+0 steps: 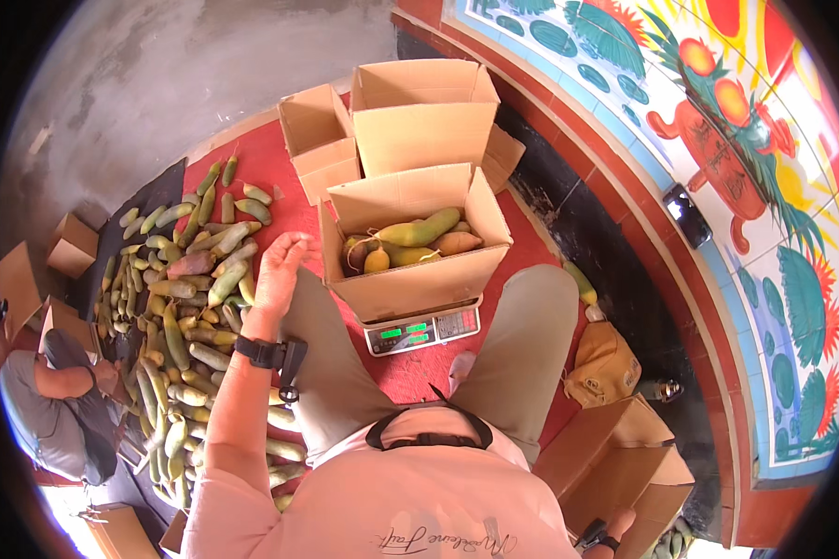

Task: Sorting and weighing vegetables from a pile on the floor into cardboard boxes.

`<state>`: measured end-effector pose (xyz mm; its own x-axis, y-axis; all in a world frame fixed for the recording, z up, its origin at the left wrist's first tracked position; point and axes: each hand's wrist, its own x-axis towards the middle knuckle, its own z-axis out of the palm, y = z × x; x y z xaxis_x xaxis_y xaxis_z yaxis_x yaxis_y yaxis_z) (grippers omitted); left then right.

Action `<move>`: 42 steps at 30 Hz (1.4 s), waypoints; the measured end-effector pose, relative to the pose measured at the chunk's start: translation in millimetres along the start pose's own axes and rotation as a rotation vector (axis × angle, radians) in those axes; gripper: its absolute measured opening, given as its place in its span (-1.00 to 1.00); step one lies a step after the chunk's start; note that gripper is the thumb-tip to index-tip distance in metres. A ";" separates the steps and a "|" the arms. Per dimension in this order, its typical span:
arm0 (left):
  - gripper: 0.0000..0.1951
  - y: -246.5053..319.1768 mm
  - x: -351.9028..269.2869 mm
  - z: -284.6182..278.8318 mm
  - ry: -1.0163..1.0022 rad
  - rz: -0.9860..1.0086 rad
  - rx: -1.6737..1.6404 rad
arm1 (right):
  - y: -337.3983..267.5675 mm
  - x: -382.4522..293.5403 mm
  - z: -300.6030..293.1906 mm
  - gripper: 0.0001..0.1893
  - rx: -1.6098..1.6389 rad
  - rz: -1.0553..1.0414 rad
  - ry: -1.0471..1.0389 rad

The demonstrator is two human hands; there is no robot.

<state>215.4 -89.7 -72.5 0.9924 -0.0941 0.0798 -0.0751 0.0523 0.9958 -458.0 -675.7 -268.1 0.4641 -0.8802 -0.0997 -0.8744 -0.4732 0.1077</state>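
Note:
My left hand [282, 264] is raised just left of an open cardboard box [419, 290], its fingers loosely bent and no object visible in them. Inside this box lie several green radishes [419, 229] and a reddish one [456, 243]. Underneath is a digital scale [403, 337] with lit green displays, between my knees. Low at the right, my right hand [621, 523] is against another open cardboard box [605, 461], which leans beside me. That hand's fingers are mostly hidden. A large heap of green radishes [175, 328] spreads to my left.
Two more open boxes, a large one [426, 136] and a narrow one [321, 150], stand beyond the scale on red carpet [252, 147]. A person [56, 405] sits left of the heap. Along the right runs a painted tile wall [727, 175], with an orange bag [605, 367] near its base.

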 end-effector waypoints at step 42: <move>-0.86 1.3 -10.4 -15.4 -0.083 0.059 -0.129 | -467.5 81.5 -517.0 -0.72 0.775 -0.816 0.982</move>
<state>206.5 -73.4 -72.6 0.9747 -0.1690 0.1464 -0.1142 0.1866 0.9758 61.9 -545.4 184.9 0.4821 -0.2120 0.8501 -0.0442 -0.9749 -0.2181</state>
